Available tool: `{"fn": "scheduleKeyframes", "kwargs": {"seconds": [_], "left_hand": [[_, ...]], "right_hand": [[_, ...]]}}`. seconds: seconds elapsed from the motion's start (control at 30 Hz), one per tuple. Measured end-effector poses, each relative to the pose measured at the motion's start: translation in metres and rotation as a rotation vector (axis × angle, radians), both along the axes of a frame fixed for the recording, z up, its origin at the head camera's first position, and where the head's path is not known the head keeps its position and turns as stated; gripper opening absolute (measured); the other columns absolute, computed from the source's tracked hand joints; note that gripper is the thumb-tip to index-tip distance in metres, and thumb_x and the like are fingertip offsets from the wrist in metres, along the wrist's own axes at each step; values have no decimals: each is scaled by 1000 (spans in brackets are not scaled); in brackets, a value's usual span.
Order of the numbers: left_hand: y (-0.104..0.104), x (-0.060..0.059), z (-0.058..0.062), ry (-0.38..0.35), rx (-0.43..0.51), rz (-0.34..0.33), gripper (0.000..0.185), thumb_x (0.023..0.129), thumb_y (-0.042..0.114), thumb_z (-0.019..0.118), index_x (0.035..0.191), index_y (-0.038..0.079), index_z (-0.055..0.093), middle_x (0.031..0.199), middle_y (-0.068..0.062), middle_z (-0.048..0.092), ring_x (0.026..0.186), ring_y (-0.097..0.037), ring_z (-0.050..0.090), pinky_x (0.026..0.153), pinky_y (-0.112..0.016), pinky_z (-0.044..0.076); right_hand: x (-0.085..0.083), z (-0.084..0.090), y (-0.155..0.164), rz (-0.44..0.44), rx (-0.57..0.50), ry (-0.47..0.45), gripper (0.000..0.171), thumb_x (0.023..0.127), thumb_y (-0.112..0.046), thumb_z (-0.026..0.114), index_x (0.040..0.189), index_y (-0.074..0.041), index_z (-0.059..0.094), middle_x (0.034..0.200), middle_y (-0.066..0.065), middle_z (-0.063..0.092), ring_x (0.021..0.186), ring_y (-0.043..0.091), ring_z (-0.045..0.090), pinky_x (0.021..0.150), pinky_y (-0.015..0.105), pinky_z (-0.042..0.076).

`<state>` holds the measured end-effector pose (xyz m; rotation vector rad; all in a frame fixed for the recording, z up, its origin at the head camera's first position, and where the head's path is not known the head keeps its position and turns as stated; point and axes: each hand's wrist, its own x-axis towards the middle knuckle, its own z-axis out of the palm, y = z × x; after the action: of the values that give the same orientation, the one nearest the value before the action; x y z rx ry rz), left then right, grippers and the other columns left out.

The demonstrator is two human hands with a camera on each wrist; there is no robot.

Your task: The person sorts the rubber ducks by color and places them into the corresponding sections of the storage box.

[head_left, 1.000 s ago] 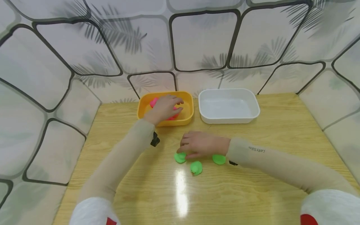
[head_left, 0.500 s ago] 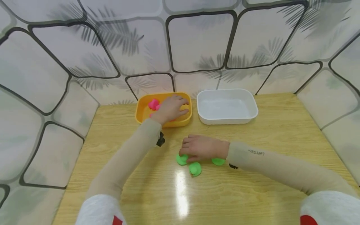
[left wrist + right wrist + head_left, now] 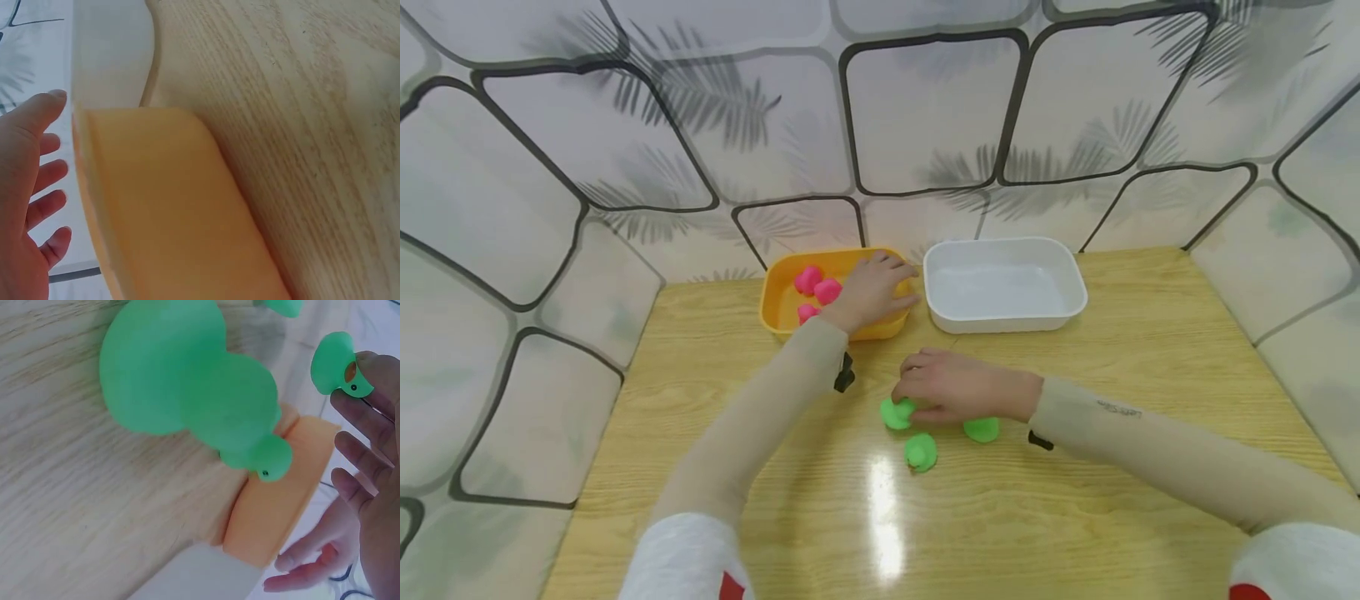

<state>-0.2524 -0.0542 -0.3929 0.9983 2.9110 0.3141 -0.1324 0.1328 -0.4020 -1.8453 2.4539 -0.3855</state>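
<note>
A light wood-grain counter carries an orange tub under the left hand and a white tub just beyond the right hand. Three green ducks lie by the right hand: one at its fingertips, one beside its wrist, one nearer the person.

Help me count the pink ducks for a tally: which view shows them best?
The head view: three pink ducks lie in the yellow tub, beside the left hand. The left wrist view shows only the tub's outer wall, and the right wrist view only its end behind the green ducks; neither shows any pink duck.
</note>
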Motion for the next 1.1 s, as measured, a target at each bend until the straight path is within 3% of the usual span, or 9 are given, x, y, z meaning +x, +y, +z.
{"fn": "scheduleKeyframes", "kwargs": {"seconds": [0.27,0.43,0.57,0.73,1.1], "left_hand": [[8,-2,-8,13,-37,8,65,104,60,53,157,24,49,163,-4,44,143,-30,40,112,-53,33],[13,-2,-12,-13,-86,6,69,103,66,47,161,29,42,167,-1,37,149,-29,33,113,-51,29],[16,-1,-15,-18,-104,6,71,103,68,43,162,28,41,168,0,35,151,-28,30,112,-50,29],[18,1,-17,-2,-100,19,70,104,67,44,160,26,43,167,-1,37,152,-28,30,111,-48,29],[18,3,-18,-16,-112,39,74,105,66,43,163,21,37,168,0,36,153,-29,28,115,-52,27]], "right_hand": [[-6,5,26,-51,-78,-23,25,95,-24,79,116,-15,69,111,0,69,109,20,62,96,37,52],[-11,7,44,-114,-123,-47,27,92,-21,82,114,-12,71,110,1,69,105,20,61,92,38,53],[-19,11,57,-159,-159,-15,29,86,-19,87,110,-11,72,105,-1,71,102,22,64,89,42,53],[-35,19,71,-203,-199,40,27,84,-13,87,107,-11,73,103,-1,72,101,23,66,88,45,54],[-86,41,93,-366,-176,19,19,92,-11,80,109,-6,72,104,4,74,102,30,65,89,49,52]]}}
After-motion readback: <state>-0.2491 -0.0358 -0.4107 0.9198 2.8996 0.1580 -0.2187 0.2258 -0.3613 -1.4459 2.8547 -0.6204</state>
